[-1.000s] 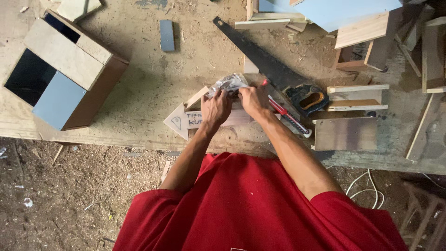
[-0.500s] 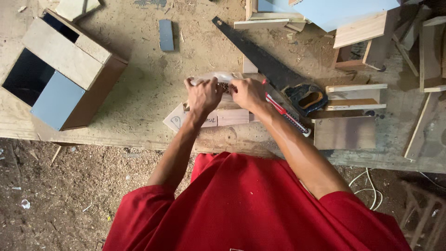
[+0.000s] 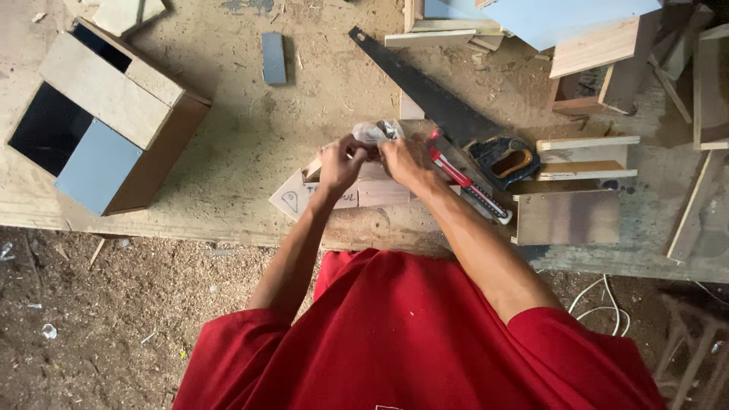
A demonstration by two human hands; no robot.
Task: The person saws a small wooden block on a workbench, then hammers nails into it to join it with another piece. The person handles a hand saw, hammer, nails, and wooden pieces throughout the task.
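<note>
My left hand (image 3: 339, 162) and my right hand (image 3: 402, 161) meet over a small crumpled clear plastic bag (image 3: 376, 132), both pinching it. What is inside the bag is too small to tell. Under my hands lie small wooden offcuts (image 3: 304, 196) on the workbench (image 3: 228, 129). A red utility knife (image 3: 465, 182) lies just right of my right hand. Behind it rests a handsaw (image 3: 440, 106) with a black blade and a black and yellow handle.
A wooden box (image 3: 106, 114) with a light blue panel and dark openings stands at the left. A small grey block (image 3: 273, 58) lies at the back. Wooden frames, panels and boxes (image 3: 585, 159) crowd the right side. The floor below is covered in sawdust.
Both hands have stayed over the offcuts, working the plastic bag; it lay hidden under them half a second ago and now sticks out above the fingers.
</note>
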